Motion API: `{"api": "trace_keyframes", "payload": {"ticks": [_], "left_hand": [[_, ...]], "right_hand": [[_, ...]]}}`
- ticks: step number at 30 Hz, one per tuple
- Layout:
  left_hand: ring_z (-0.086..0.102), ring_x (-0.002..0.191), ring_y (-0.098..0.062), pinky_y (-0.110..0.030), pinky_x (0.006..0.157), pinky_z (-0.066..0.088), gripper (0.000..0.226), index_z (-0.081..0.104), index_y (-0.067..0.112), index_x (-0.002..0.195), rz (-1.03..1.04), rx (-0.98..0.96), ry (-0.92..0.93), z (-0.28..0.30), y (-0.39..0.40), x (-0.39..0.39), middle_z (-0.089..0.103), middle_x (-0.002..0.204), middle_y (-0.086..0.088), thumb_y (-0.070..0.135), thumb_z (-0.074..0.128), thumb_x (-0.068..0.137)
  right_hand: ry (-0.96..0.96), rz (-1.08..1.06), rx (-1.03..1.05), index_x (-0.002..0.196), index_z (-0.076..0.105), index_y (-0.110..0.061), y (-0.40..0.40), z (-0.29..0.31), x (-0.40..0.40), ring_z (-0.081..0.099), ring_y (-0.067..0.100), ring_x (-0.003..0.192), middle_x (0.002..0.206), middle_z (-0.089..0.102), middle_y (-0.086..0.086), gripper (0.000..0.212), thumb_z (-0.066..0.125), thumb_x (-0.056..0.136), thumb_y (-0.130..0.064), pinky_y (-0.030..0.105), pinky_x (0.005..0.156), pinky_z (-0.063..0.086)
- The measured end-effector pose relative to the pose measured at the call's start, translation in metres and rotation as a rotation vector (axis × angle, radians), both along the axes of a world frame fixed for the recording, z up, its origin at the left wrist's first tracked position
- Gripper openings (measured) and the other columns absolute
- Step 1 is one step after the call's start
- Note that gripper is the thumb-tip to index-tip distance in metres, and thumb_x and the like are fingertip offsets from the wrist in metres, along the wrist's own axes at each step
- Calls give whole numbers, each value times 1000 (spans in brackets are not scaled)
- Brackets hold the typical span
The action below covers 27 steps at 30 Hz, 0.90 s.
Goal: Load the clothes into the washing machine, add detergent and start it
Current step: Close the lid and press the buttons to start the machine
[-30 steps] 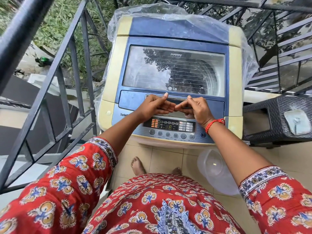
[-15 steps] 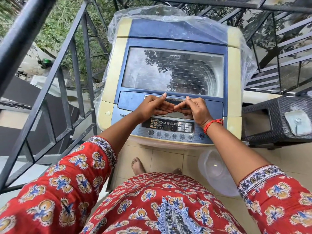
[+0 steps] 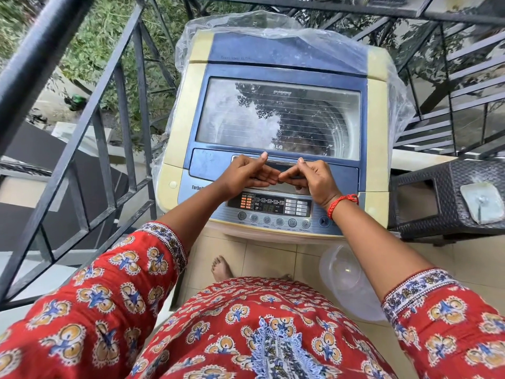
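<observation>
Washer [image 3: 276, 77] stands on tiled floor [image 3: 273, 258], top-loading, lid [image 3: 278, 116] closed flat; glass pane reflects tree and sky, drum dimly seen beneath. Clear plastic sheet [image 3: 273, 31] is pushed back over the rear housing and hangs down both sides. Left hand [image 3: 246, 175] and right hand [image 3: 308, 179] sit at the lid's front edge, fingers curled under the handle recess [image 3: 281, 166], thumbs up, fingertips of the two hands nearly meeting. Whether the fingers actually grip the lip cannot be told. Control panel [image 3: 273, 207] lies just below the wrists, display lit, button row along the front edge unobstructed.

Clearance: railing [image 3: 117, 110] runs close along the washer's left side, leaving a narrow gap. On the right, a dark wicker stool [image 3: 426, 203] stands just beside the front corner, a metal fitting [image 3: 482, 201] on top. A clear plastic bowl [image 3: 347, 280] rests on the floor under the right forearm, near the washer's base. One bare foot [image 3: 222, 268] is planted in front of the machine. Stair treads [image 3: 464, 86] rise behind right
</observation>
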<state>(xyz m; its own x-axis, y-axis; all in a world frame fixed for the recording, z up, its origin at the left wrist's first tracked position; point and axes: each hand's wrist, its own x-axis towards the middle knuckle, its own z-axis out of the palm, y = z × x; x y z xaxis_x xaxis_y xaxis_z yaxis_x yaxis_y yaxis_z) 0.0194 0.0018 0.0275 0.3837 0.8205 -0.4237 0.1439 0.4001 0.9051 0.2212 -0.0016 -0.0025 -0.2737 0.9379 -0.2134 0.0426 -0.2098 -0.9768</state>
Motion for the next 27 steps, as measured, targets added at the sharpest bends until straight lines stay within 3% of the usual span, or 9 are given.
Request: {"api": "trace_keyframes", "payload": {"ticks": [5,9,13,19,23,27], "left_hand": [[69,100,-32,-39,91,56,58,67,-10,108,-10,-1,10,-1,1,-1,71,103,-23,35,31,104],[69,100,-31,-40,91,55,58,67,-9,108,-17,4,19,-2,2,-1,71,103,-23,36,30,104],[69,99,-32,-40,90,56,58,67,-9,108,-16,12,20,-3,1,-1,71,103,-24,36,30,104],[69,99,-32,-40,90,56,58,67,-10,108,-7,24,20,-2,1,0,71,103,-24,35,30,105],[68,101,-35,-42,92,54,58,66,-11,109,-3,9,16,-2,0,0,70,104,-26,34,30,105],[69,100,-34,-44,93,54,58,66,-12,108,3,19,21,-2,0,1,70,104,-25,35,31,104]], "right_hand": [[18,2,2,88,71,10,-1,1,0,72,33,89,89,71,28,48,35,103,-19,19,67,53],[23,8,8,88,72,6,-1,1,0,72,32,90,89,71,27,47,35,103,-19,21,70,55],[22,1,-6,89,70,10,-2,4,0,72,33,89,91,70,29,47,33,104,-14,14,63,51],[25,4,-6,89,70,10,-2,4,0,72,33,89,90,70,29,47,34,104,-15,14,63,51],[61,-9,-20,82,74,0,-1,-1,-2,71,36,88,87,70,29,48,37,100,-26,37,78,57],[71,-19,-28,83,72,3,-1,1,-2,71,36,87,87,69,30,48,38,98,-27,20,65,53]]}}
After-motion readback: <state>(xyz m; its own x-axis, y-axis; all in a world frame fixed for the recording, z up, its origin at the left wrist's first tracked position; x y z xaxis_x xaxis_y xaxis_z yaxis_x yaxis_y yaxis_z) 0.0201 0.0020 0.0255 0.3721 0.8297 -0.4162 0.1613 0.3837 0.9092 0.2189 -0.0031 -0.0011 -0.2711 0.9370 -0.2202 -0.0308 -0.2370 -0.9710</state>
